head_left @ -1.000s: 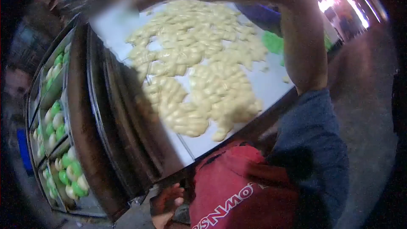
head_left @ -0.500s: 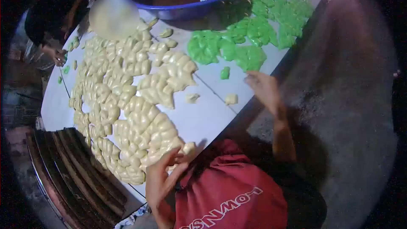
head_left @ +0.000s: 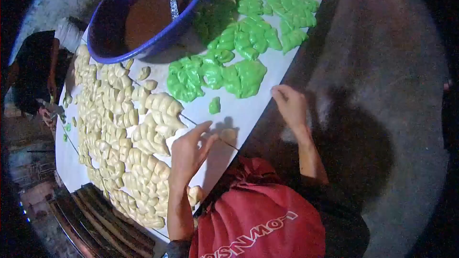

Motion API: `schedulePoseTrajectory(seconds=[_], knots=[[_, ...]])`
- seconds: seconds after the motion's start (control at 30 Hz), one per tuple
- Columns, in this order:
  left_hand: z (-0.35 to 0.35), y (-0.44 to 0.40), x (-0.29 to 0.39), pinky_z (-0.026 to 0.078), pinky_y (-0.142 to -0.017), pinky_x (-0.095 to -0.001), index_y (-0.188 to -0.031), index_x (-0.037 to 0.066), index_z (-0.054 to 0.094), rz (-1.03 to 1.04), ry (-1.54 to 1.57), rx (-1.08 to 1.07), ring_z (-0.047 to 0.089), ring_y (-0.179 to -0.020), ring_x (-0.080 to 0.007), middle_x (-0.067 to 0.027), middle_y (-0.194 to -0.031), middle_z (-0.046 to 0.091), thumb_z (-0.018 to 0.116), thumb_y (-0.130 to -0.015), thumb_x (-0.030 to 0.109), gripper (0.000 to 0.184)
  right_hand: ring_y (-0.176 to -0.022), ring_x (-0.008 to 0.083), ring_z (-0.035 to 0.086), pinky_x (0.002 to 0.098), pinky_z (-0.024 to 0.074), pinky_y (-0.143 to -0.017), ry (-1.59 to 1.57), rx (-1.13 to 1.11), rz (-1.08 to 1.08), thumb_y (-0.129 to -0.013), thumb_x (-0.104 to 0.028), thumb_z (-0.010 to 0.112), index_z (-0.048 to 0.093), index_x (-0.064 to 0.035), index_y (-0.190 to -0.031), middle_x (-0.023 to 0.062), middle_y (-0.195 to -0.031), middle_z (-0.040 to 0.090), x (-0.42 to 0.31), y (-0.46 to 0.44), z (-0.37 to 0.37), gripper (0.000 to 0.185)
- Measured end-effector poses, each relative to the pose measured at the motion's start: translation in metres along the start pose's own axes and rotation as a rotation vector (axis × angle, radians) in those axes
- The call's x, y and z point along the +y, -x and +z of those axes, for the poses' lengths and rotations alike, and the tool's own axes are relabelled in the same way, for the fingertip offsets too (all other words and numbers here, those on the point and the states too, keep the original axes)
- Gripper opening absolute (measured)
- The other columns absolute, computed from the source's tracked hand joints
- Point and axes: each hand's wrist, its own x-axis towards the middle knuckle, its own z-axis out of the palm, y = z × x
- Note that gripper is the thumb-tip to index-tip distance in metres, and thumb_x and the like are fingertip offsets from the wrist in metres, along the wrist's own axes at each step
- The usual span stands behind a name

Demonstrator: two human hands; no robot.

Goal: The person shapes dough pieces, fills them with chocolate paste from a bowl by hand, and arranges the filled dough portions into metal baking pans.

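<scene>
My left hand (head_left: 190,155) hovers over the front of the table with thumb and fingers apart, holding nothing visible. Just right of its fingertips lies a small cream-coloured dough piece (head_left: 229,136), in shadow. Another cream piece (head_left: 195,194) rests beside my left wrist. My right hand (head_left: 292,109) is past the table's right edge, its fingers loosely bent and apart, with nothing seen in them. Nearest to it is glossy green dough (head_left: 244,79), with one small green piece (head_left: 214,105) lying separately. Many cream dough pieces (head_left: 143,172) cover the left of the table.
A blue basin (head_left: 103,50) with brown contents and a metal-looking handle (head_left: 172,0) stands at the back. Dark curved slats (head_left: 103,215) are at the lower left. Another person's hand (head_left: 48,114) is at the far left edge. The white table (head_left: 267,105) ends near my apron.
My left hand has moved up and forward from the front cream dough toward the small loose piece. My right hand has shifted slightly left. The view has turned, bringing the basin further left.
</scene>
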Motion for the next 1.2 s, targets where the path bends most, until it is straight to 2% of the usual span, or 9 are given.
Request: schedulePoseTrajectory(seconds=[0.03,0.17,0.4,0.6,0.8,0.93,1.07,1.1,1.2], knots=[[0.002,-0.012,0.002,0.056,-0.066,-0.0333,-0.118,0.009,0.064,0.023,-0.017,-0.021,0.072,-0.081,-0.0222,-0.013,-0.098,0.071,0.07,-0.087,0.021,0.034,-0.084,0.0318,0.068,0.0381,0.0526,-0.075,-0.039,0.047,-0.057,-0.087,-0.02,0.065,0.07,-0.0035,-0.093,0.0138,-0.091,0.07,0.006,-0.008,0.0,0.018],[0.023,-0.061,0.006,0.053,-0.065,-0.0354,-0.111,0.008,0.066,0.109,-0.005,0.092,0.071,-0.077,-0.0248,-0.0128,-0.097,0.071,0.069,-0.088,0.021,0.027,-0.086,0.0325,0.066,0.0395,0.0516,-0.076,0.061,0.014,-0.011,-0.087,-0.024,0.066,0.069,-0.0038,-0.095,0.0145,-0.095,0.069,-0.006,-0.037,-0.004,0.022],[0.042,-0.117,0.01,0.053,-0.067,-0.0368,-0.107,0.008,0.067,0.235,-0.013,0.231,0.068,-0.078,-0.0282,-0.0132,-0.096,0.069,0.069,-0.085,0.017,0.024,-0.086,0.0341,0.062,0.0432,0.0505,-0.074,0.205,0.057,-0.215,-0.084,-0.025,0.069,0.068,-0.0036,-0.097,0.0143,-0.091,0.065,-0.011,-0.058,0.016,0.026],[0.056,-0.146,0.022,0.053,-0.07,-0.0402,-0.108,0.01,0.066,0.293,-0.102,0.256,0.067,-0.083,-0.0322,-0.0097,-0.106,0.066,0.069,-0.085,0.024,0.026,-0.086,0.0336,0.064,0.0424,0.051,-0.077,0.171,-0.164,-0.133,-0.085,-0.025,0.067,0.069,-0.0033,-0.097,0.0149,-0.092,0.067,-0.006,-0.055,0.01,0.025],[0.065,-0.157,0.017,0.054,-0.067,-0.0394,-0.105,0.009,0.067,0.283,-0.096,0.22,0.067,-0.081,-0.0317,-0.009,-0.107,0.067,0.069,-0.085,0.024,0.025,-0.083,0.0309,0.067,0.0393,0.0532,-0.072,0.148,0.049,-0.055,-0.086,-0.032,0.066,0.068,-0.0041,-0.103,0.0153,-0.096,0.068,-0.022,-0.083,0.005,0.033],[0.059,-0.162,0.016,0.052,-0.067,-0.0416,-0.095,0.008,0.07,0.26,-0.16,0.132,0.065,-0.076,-0.034,-0.0112,-0.1,0.067,0.068,-0.086,0.028,0.022,-0.078,0.0318,0.066,0.0446,0.051,-0.066,0.32,0.049,-0.255,-0.081,-0.032,0.071,0.067,-0.0037,-0.092,0.0152,-0.086,0.065,-0.035,-0.111,0.041,0.03],[0.048,-0.165,0.014,0.049,-0.061,-0.043,-0.079,0.006,0.067,0.295,-0.183,0.066,0.063,-0.069,-0.0329,-0.0119,-0.083,0.064,0.066,-0.085,0.026,0.022,-0.075,0.0354,0.065,0.0493,0.0497,-0.068,0.464,-0.085,-0.122,-0.076,-0.03,0.073,0.066,-0.0023,-0.086,0.0172,-0.081,0.065,-0.039,-0.125,0.054,0.03],[0.044,-0.166,0.013,0.051,-0.062,-0.042,-0.084,0.007,0.068,0.311,-0.201,0.025,0.064,-0.071,-0.0325,-0.0123,-0.087,0.065,0.067,-0.085,0.026,0.019,-0.074,0.0356,0.066,0.0475,0.0503,-0.067,0.427,-0.08,-0.184,-0.076,-0.026,0.071,0.067,-0.0017,-0.083,0.0175,-0.08,0.066,-0.031,-0.129,0.054,0.026],[0.05,-0.17,0.019,0.052,-0.064,-0.0405,-0.094,0.008,0.067,0.317,-0.059,0.204,0.065,-0.075,-0.0317,-0.0114,-0.091,0.065,0.068,-0.084,0.025,0.019,-0.07,0.0302,0.066,0.0422,0.0507,-0.065,0.13,-0.09,-0.141,-0.076,-0.021,0.067,0.067,-0.0007,-0.081,0.0164,-0.077,0.067,-0.018,-0.141,0.04,0.021]])
